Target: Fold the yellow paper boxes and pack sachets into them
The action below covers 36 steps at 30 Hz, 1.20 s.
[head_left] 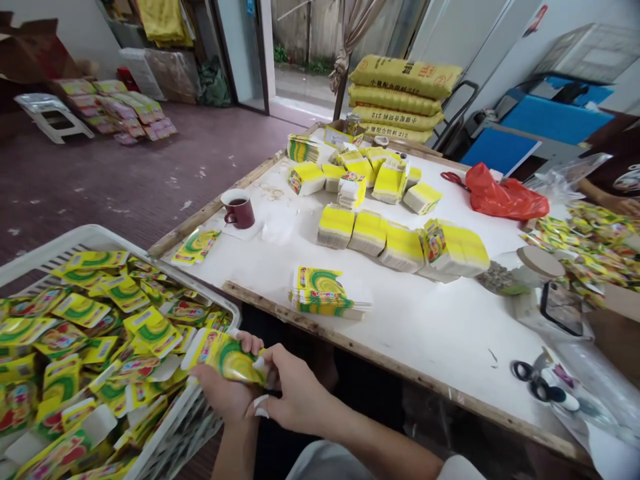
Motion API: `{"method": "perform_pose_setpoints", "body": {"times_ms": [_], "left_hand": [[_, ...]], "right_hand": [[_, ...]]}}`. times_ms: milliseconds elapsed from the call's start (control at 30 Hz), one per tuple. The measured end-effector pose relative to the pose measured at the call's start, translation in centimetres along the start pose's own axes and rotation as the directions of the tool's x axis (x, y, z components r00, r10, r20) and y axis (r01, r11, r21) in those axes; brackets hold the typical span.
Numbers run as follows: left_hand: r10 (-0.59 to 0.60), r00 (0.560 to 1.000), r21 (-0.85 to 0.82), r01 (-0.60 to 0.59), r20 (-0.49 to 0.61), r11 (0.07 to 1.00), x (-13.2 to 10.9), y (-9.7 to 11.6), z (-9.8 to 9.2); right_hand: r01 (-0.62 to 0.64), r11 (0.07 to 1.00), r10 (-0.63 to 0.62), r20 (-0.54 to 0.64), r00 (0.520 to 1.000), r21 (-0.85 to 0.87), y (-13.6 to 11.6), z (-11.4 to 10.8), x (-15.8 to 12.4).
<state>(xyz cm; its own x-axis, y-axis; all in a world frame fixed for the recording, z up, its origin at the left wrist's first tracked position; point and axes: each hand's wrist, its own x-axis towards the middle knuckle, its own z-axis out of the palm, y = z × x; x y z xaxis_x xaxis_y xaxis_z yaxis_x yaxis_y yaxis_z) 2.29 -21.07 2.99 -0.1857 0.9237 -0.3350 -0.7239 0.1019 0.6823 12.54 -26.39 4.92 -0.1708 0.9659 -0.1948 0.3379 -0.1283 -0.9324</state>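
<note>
A small yellow-and-green printed carton [227,357] lies across my left hand [227,397], whose fingers wrap round it from below. My right hand [295,390] pinches the carton's right end between thumb and fingers. White wrappings cover some of my fingertips. Both hands are in front of the table's near edge, beside a white plastic basket [200,287] heaped with similar yellow cartons [150,330]. Just beyond them on the table rests a stack of flat printed cartons [325,293]. What the carton contains, if anything, is hidden.
Yellow-topped carton stacks [375,237] stand across the white table [280,250]. A dark red mug [239,208] sits near its left edge. At right are a red plastic bag [505,193], a phone [563,308], scissors [530,380] and a co-worker's arm [600,193] by piled packets.
</note>
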Motion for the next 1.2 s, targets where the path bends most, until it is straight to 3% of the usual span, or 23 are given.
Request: {"method": "perform_pose_setpoints", "body": {"times_ms": [100, 233, 367, 500, 567, 633, 733, 833, 900, 1000, 1033, 1100, 1200], "left_hand": [[-0.014, 0.999, 0.063, 0.017, -0.045, 0.998, -0.2, -0.7, -0.2], [0.061, 0.995, 0.174, -0.048, -0.073, 0.984, -1.2, -1.2, -0.5], [0.159, 0.985, 0.285, -0.134, -0.067, 0.949, -1.5, -1.0, -1.1], [0.069, 0.99, 0.339, -0.106, 0.119, 0.935, -0.5, 1.4, -2.8], [0.018, 0.965, 0.415, -0.13, 0.262, 0.901, -0.1, 2.8, -4.0], [-0.04, 0.914, 0.562, -0.213, 0.403, 0.799, 0.0, 3.8, -5.0], [-0.195, 0.837, 0.767, -0.341, 0.511, 0.543, -0.6, 3.8, -5.3], [-0.271, 0.814, 0.832, -0.394, 0.514, 0.391, -1.5, 2.6, -4.4], [-0.215, 0.836, 0.839, -0.417, 0.505, 0.349, -1.9, 1.6, -3.8], [-0.073, 0.844, 0.827, -0.498, 0.531, 0.262, -2.4, 0.4, -3.4], [-0.04, 0.825, 0.807, -0.539, 0.563, 0.24, -2.6, 0.0, -3.4], [0.004, 0.769, 0.748, -0.622, 0.639, 0.233, -3.0, -0.6, -3.4], [0.086, 0.689, 0.656, -0.716, 0.72, 0.24, -3.6, -1.3, -3.1]], "right_hand": [[0.004, 0.999, 0.0, -0.08, 0.997, 0.051, 0.2, -1.7, 0.6], [0.137, 0.991, -0.133, -0.22, 0.966, 0.003, -0.2, -3.9, 1.0], [0.256, 0.96, -0.276, -0.211, 0.938, -0.117, -0.5, -5.4, 0.8], [0.363, 0.871, -0.42, -0.119, 0.9, -0.331, -0.4, -7.5, 0.4], [0.404, 0.774, -0.478, -0.032, 0.878, -0.488, -0.3, -8.5, 0.3], [0.446, 0.664, -0.522, 0.054, 0.851, -0.6, -0.4, -8.8, 0.1], [0.531, 0.571, -0.573, 0.159, 0.804, -0.626, -0.6, -8.4, -0.1], [0.558, 0.586, -0.601, 0.146, 0.786, -0.587, -0.6, -7.6, -0.5], [0.454, 0.709, -0.558, -0.035, 0.829, -0.54, -0.3, -7.1, -0.7], [0.259, 0.922, -0.347, -0.318, 0.882, -0.287, 0.4, -6.2, -1.0], [0.226, 0.96, -0.269, -0.329, 0.905, -0.164, 0.6, -5.7, -0.9], [0.174, 0.979, -0.146, -0.231, 0.962, 0.104, 1.0, -4.8, -0.7], [0.036, 0.897, -0.019, -0.045, 0.999, 0.442, 1.4, -3.8, -0.3]]}}
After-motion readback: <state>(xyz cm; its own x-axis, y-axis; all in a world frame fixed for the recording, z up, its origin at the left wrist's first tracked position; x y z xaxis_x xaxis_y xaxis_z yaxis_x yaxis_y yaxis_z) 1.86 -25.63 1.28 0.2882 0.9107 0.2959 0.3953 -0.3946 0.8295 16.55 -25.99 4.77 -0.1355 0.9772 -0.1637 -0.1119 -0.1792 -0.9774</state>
